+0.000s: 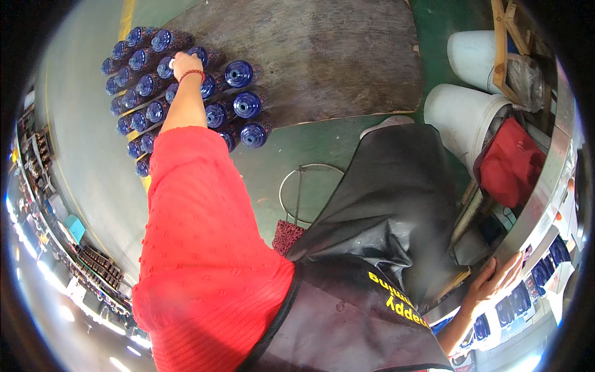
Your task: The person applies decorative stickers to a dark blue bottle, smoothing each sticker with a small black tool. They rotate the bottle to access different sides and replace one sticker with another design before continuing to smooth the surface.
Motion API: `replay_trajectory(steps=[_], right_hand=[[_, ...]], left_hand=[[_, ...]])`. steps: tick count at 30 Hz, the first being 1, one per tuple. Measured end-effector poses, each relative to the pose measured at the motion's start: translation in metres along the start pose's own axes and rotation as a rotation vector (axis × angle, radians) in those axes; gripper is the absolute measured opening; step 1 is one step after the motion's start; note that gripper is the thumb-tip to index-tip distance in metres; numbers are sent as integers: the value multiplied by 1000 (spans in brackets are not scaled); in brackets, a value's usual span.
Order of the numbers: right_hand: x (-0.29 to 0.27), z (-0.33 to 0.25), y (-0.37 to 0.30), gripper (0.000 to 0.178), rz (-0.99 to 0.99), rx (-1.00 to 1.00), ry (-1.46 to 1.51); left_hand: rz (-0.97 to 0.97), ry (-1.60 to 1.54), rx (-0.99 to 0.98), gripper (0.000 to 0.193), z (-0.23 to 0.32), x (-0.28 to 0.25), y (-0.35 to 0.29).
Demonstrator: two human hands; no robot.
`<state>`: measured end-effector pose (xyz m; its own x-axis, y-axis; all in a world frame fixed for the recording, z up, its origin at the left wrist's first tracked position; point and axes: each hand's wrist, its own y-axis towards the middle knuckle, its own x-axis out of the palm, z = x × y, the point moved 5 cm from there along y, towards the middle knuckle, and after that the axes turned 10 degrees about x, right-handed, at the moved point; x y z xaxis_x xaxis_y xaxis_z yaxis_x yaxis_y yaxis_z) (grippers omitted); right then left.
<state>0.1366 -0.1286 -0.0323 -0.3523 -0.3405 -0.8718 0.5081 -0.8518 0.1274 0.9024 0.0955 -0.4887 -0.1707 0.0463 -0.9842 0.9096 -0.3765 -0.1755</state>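
Note:
Rows of blue glass vases [238, 74] with round, stepped tops and patterned sides stand together at the far left. My left arm, in a red sleeve, stretches over them. Among the back rows my left hand [188, 63], a red bead bracelet at its wrist, has its fingers closed at the top of one vase, which the hand mostly hides. Something small and white shows at those fingertips, too small to make out. On the right side, my right hand [493, 282] rests with fingers stretched out along the edge of a shiny metal table [538, 214], holding nothing.
A worn wooden board [334, 59] lies beside the vases on the green floor. White buckets [462, 121] stand at the right, one with red cloth [513, 164] over it, near wooden bars [501, 53]. A metal ring [290, 180] on a stand is beside my black apron.

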Motion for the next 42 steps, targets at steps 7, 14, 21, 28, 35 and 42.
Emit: replay_trajectory(steps=[7,14,21,28,35,42], right_hand=[[2,-26,0,56,16,154,216],[26,-43,2,50,-230,389,599],[-43,68,-35,50,242,247,867],[98,476,-146,58,381,1294,297],[189,607,-183,68,320,1414,369],[109,537,-224,40,709,1197,358]], left_hand=[[-44,140,159,58,-8,-11,-1],[225,-98,656,59,136,-14,-105],[121,-298,964,47,218,13,-236],[-101,-284,989,21,150,-19,-315],[-134,-193,829,18,166,-95,-347],[43,-894,1221,29,335,-235,-441]])
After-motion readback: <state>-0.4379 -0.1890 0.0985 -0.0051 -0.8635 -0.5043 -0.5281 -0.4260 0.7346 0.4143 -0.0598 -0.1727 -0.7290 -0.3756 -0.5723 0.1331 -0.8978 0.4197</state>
